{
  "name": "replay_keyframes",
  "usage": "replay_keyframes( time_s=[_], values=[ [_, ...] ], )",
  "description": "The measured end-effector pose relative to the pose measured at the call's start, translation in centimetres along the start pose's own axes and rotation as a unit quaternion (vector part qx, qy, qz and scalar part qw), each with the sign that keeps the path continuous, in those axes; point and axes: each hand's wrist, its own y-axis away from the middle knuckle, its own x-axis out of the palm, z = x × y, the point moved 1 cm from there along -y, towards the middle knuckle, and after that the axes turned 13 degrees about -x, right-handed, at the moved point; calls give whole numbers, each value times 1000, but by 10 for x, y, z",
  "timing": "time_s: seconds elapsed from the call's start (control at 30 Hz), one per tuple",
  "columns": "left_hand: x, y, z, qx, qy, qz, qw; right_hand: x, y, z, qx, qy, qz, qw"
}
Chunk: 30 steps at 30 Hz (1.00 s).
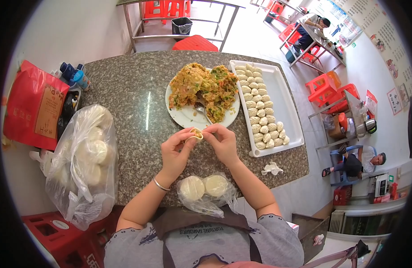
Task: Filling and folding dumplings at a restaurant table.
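Observation:
My left hand point(177, 149) holds a round dumpling wrapper point(197, 134) with filling in it, folded partway up. The fingertips of my right hand point(222, 142) pinch its right edge. Just beyond my hands, a white plate point(174, 115) bears a heap of minced filling point(189, 83) with a metal spoon point(200, 107) stuck in it. To the right, a white plastic tray point(284, 97) holds rows of pleated dumplings point(259, 105) along its left side. Between my forearms, stacks of round wrappers point(192, 188) lie in a clear plastic bag point(206, 206) at the near table edge.
A large clear bag of wrapper stacks point(92, 157) lies at the left, near a red bag point(35, 104) and blue-capped bottles point(70, 72). A crumpled tissue point(272, 168) rests right of my right forearm. Two people point(308, 26) point(366, 160) sit away from the granite table point(132, 83).

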Motion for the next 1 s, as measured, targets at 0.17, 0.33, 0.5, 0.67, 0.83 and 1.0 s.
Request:
replay_keyframes(
  time_s=[0.17, 0.33, 0.5, 0.67, 0.83, 1.0],
  values=[
    [-3, -4, 2, -12, -1, -18, 1000, 4, -4, 15, -74, 109, 30, 991],
    [-1, -3, -4, 7, -3, 23, 1000, -9, -6, 8, 22, 80, 57, 995],
    [1, -2, -4, -1, -2, 65, 998, -12, -8, 14, 22, 53, 66, 996],
    [-3, -4, -5, -76, -49, 22, 996, -8, -6, 12, -37, 127, 55, 990],
    [0, -5, -4, -53, -13, 0, 999, -8, -5, 13, -63, 188, 45, 979],
    [-2, -6, -3, -64, 37, 76, 994, -18, -9, 12, 23, 117, 90, 989]
  ],
)
